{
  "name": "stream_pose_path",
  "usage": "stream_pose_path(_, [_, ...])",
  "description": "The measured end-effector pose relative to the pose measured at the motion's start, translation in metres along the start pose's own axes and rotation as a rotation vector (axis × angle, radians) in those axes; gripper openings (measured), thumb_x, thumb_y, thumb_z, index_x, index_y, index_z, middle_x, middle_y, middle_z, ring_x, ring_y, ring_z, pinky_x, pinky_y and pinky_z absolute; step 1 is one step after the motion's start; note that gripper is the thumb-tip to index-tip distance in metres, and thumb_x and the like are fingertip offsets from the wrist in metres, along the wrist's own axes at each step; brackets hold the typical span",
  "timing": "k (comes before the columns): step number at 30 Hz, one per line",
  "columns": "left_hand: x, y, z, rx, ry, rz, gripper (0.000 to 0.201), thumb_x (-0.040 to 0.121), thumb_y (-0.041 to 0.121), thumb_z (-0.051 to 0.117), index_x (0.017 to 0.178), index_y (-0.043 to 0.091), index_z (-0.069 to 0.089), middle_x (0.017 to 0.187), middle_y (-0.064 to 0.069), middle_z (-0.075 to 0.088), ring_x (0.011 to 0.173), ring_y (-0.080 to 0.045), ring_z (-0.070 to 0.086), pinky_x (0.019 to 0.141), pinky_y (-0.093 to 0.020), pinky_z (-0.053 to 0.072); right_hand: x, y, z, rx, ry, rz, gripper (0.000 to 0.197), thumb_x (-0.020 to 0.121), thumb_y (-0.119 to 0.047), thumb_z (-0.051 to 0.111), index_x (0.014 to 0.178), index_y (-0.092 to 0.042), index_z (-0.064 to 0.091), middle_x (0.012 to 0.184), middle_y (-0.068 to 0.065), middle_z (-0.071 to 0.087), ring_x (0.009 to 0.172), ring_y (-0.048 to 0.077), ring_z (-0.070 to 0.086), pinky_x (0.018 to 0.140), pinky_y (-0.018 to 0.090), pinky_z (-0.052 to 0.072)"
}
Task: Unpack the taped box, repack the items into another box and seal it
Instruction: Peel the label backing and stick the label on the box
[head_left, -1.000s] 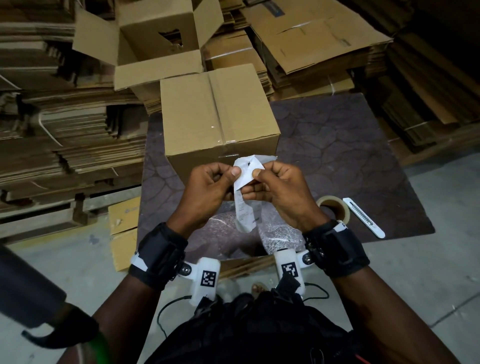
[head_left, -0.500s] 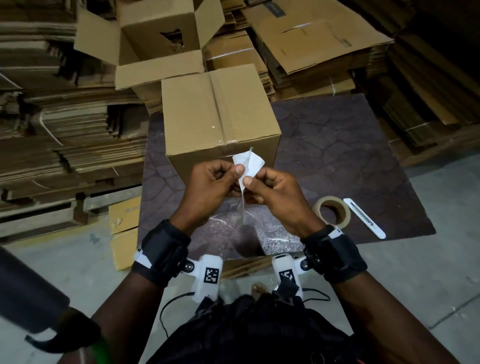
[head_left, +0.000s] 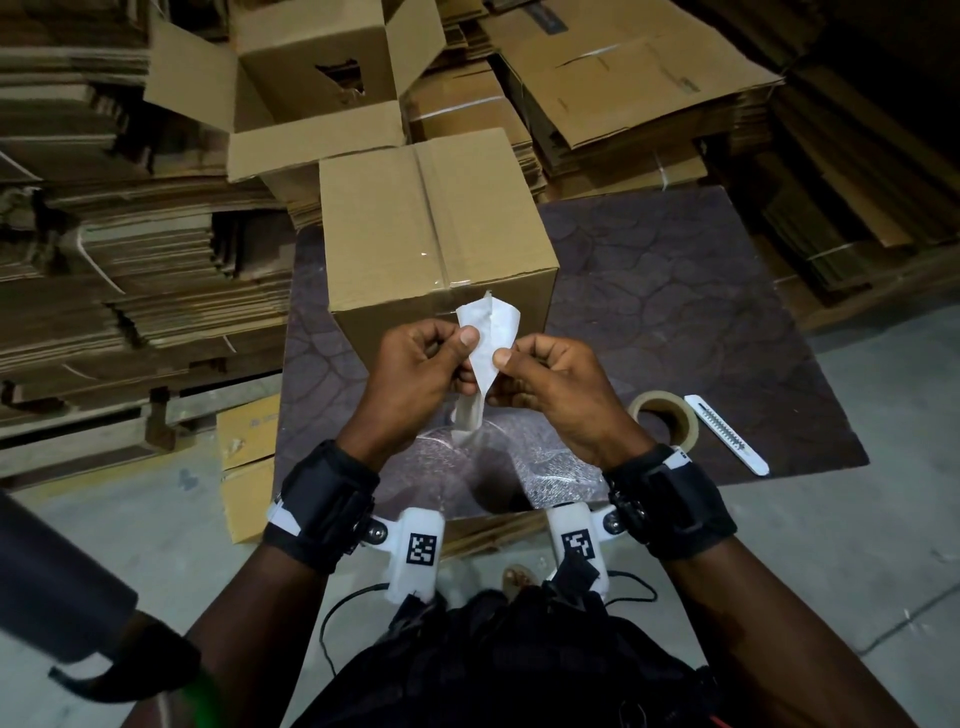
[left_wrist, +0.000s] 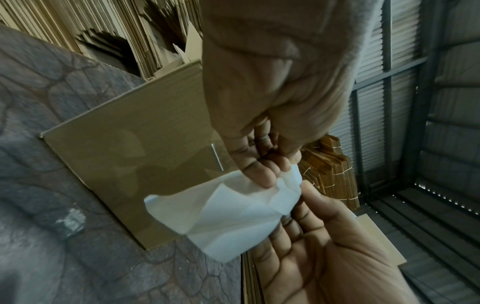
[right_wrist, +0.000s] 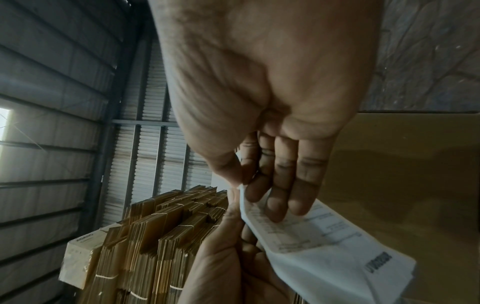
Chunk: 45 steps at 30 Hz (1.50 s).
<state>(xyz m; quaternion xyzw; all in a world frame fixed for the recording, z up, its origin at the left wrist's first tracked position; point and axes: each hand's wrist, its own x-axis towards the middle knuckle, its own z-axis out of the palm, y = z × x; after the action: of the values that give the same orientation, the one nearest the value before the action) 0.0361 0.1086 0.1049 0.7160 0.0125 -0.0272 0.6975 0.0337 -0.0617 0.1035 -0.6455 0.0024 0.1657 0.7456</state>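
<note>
A white printed paper slip (head_left: 492, 327) is pinched between both hands in front of the taped cardboard box (head_left: 431, 228). My left hand (head_left: 461, 358) pinches its left edge with thumb and fingers. My right hand (head_left: 503, 375) pinches the right edge. The slip is creased, and a short tail hangs below the fingers. In the left wrist view, the left hand (left_wrist: 270, 176) grips the crumpled slip (left_wrist: 228, 218). In the right wrist view, the right hand (right_wrist: 259, 191) holds the slip (right_wrist: 324, 246), whose printed lines show. An open cardboard box (head_left: 311, 78) stands behind the taped one.
A tape roll (head_left: 666, 422) and a white box cutter (head_left: 727, 434) lie on the dark board (head_left: 675, 312) at the right. Clear bubble wrap (head_left: 524, 462) lies under my hands. Stacks of flattened cardboard (head_left: 104, 260) surround the board.
The slip hung long below my hands a second ago. It has since been turned and folded between the fingers, so less of it hangs down. Both hands stayed in front of the taped box.
</note>
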Motion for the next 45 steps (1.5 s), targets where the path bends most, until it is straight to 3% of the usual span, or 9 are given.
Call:
stream_pose_path(4, [-0.001, 0.000, 0.001, -0.020, 0.021, -0.026, 0.024, 0.098, 0.014, 0.059, 0.095, -0.010, 0.065, 0.078, -0.026, 0.067, 0.064, -0.025, 0.064, 0.059, -0.028, 0.057, -0.001, 0.002, 0.000, 0.008, 0.028, -0.004, 0.009, 0.098, -0.009, 0.064, 0.090, -0.006, 0.069, 0.083, 0.015, 0.075, 0.074, 0.025, 0.071, 0.074, 0.039, 0.060])
stream_pose_path(6, [-0.001, 0.000, 0.003, -0.049, 0.028, -0.049, 0.030, 0.098, 0.018, 0.061, 0.094, -0.011, 0.065, 0.074, -0.022, 0.065, 0.061, -0.023, 0.062, 0.058, -0.029, 0.056, -0.001, 0.002, 0.000, -0.004, 0.058, -0.030, 0.008, 0.096, -0.010, 0.067, 0.089, -0.007, 0.069, 0.078, 0.011, 0.073, 0.070, 0.021, 0.070, 0.072, 0.038, 0.060])
stream_pose_path(10, [-0.006, -0.001, 0.003, -0.064, -0.055, -0.111, 0.039, 0.086, 0.031, 0.072, 0.087, -0.008, 0.070, 0.073, -0.017, 0.068, 0.063, -0.027, 0.061, 0.061, -0.034, 0.055, 0.000, 0.004, -0.002, -0.018, 0.092, -0.079, 0.006, 0.095, -0.013, 0.070, 0.092, -0.008, 0.070, 0.079, 0.009, 0.074, 0.072, 0.020, 0.070, 0.072, 0.037, 0.059])
stream_pose_path(15, [-0.008, -0.009, 0.001, -0.102, -0.088, -0.168, 0.027, 0.084, 0.020, 0.075, 0.091, -0.006, 0.069, 0.071, -0.017, 0.068, 0.060, -0.024, 0.063, 0.061, -0.033, 0.058, -0.001, 0.005, -0.006, -0.008, 0.092, -0.089, 0.003, 0.095, -0.008, 0.069, 0.094, -0.008, 0.071, 0.078, 0.004, 0.074, 0.071, 0.015, 0.069, 0.072, 0.033, 0.059])
stream_pose_path(19, [-0.010, -0.007, 0.002, -0.113, -0.105, -0.174, 0.014, 0.087, 0.014, 0.072, 0.089, 0.000, 0.071, 0.072, -0.019, 0.068, 0.060, -0.023, 0.063, 0.062, -0.032, 0.059, -0.003, 0.008, -0.008, 0.008, 0.083, -0.080, 0.004, 0.095, -0.007, 0.068, 0.095, -0.006, 0.072, 0.081, 0.009, 0.075, 0.074, 0.019, 0.070, 0.075, 0.034, 0.059])
stream_pose_path(24, [-0.012, -0.005, 0.003, -0.144, -0.104, -0.185, 0.016, 0.089, 0.007, 0.070, 0.094, -0.008, 0.067, 0.077, -0.022, 0.068, 0.059, -0.021, 0.065, 0.060, -0.029, 0.059, -0.005, 0.009, -0.010, 0.038, 0.078, -0.068, 0.005, 0.095, -0.005, 0.067, 0.096, -0.003, 0.072, 0.081, 0.012, 0.075, 0.075, 0.021, 0.070, 0.082, 0.044, 0.061])
stream_pose_path(31, [-0.013, 0.001, 0.003, -0.156, -0.116, -0.205, 0.010, 0.088, 0.006, 0.069, 0.090, -0.003, 0.069, 0.072, -0.015, 0.070, 0.059, -0.020, 0.066, 0.058, -0.026, 0.059, -0.007, 0.005, -0.014, 0.058, 0.072, -0.040, 0.005, 0.093, -0.001, 0.067, 0.091, 0.003, 0.068, 0.074, 0.015, 0.072, 0.067, 0.023, 0.070, 0.070, 0.035, 0.061])
stream_pose_path(40, [-0.014, 0.005, 0.003, -0.103, -0.105, -0.179, 0.015, 0.089, 0.004, 0.069, 0.094, -0.010, 0.067, 0.074, -0.023, 0.068, 0.058, -0.021, 0.066, 0.056, -0.025, 0.057, -0.009, 0.002, -0.019, 0.043, 0.074, -0.013, 0.005, 0.093, -0.002, 0.068, 0.090, 0.002, 0.067, 0.073, 0.016, 0.071, 0.067, 0.024, 0.070, 0.069, 0.036, 0.061])
stream_pose_path(45, [-0.014, 0.006, 0.000, -0.034, -0.101, -0.155, 0.012, 0.087, 0.006, 0.071, 0.092, -0.005, 0.069, 0.070, -0.017, 0.071, 0.059, -0.021, 0.068, 0.057, -0.027, 0.058, -0.008, 0.002, -0.020, 0.009, 0.082, -0.021, 0.007, 0.092, -0.002, 0.069, 0.090, 0.004, 0.066, 0.076, 0.021, 0.069, 0.070, 0.028, 0.070, 0.069, 0.037, 0.061])
